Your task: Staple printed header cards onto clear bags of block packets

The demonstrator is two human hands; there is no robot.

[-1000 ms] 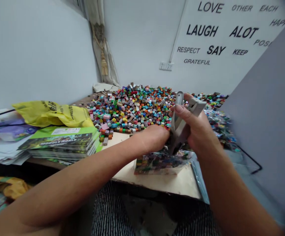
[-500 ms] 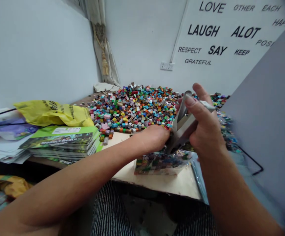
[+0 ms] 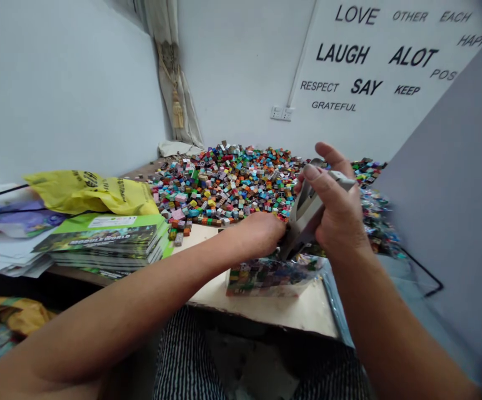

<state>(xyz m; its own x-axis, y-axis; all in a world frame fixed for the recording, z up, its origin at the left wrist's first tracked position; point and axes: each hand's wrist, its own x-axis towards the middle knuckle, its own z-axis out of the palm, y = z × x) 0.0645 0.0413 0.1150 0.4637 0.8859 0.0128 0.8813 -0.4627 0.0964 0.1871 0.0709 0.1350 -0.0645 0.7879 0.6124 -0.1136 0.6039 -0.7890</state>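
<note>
My right hand [image 3: 336,194] is wrapped round a grey metal plier stapler [image 3: 305,219], its thumb pressing on the upper handle. The tool slants down to the left, and its jaw end is at the top of a printed box [image 3: 261,280] with clear, shiny plastic over it. My left hand [image 3: 264,233] is curled closed at that same spot beside the jaw. Its fingertips are hidden, so what they grip cannot be made out. The box rests on a pale board [image 3: 316,311] before me.
A wide heap of small coloured bricks [image 3: 232,178] lies behind the board. To the left are stacked booklets [image 3: 108,244] and a yellow plastic bag [image 3: 95,191]. Filled clear bags [image 3: 374,211] lie at right, near a grey panel [image 3: 449,183]. The board's front edge is above my knees.
My right hand has squeezed the stapler's handles closer together and shifted slightly left. My left hand and the box have stayed almost in place.
</note>
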